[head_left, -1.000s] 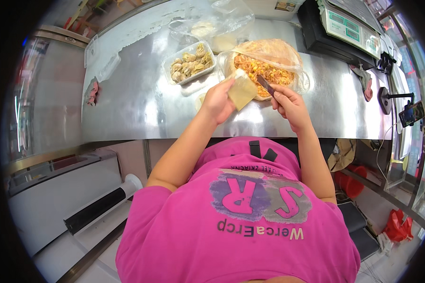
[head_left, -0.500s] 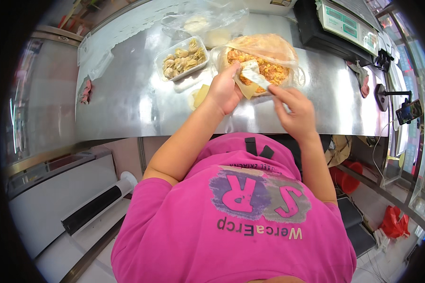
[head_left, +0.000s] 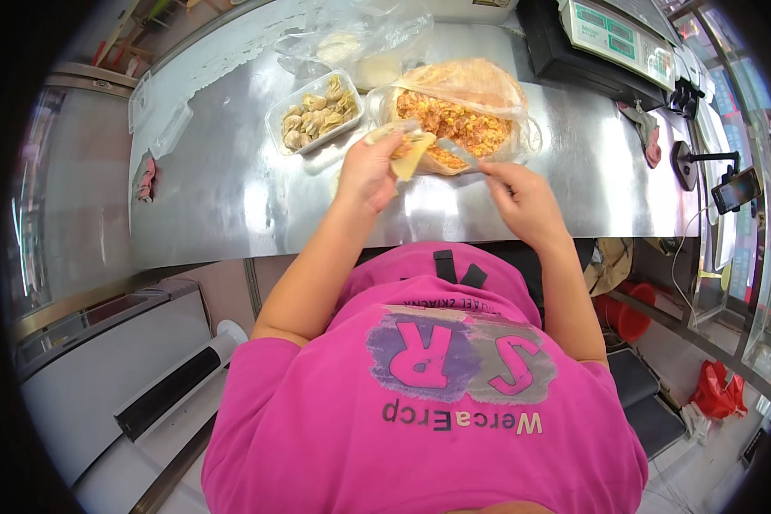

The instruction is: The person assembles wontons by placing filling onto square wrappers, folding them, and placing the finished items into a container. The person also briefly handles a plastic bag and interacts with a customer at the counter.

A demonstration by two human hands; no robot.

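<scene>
Fingers [head_left: 384, 147] of left hand [head_left: 367, 171] cradle the wrapper [head_left: 411, 151].

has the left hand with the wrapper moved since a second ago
Yes. The left hand has carried the yellow wrapper up from the bare steel counter to the near edge of the bowl of orange filling.

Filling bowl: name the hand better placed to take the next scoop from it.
Right. The right hand already holds the thin spatula at the bowl of orange filling; the left hand is occupied holding the wrapper.
</scene>
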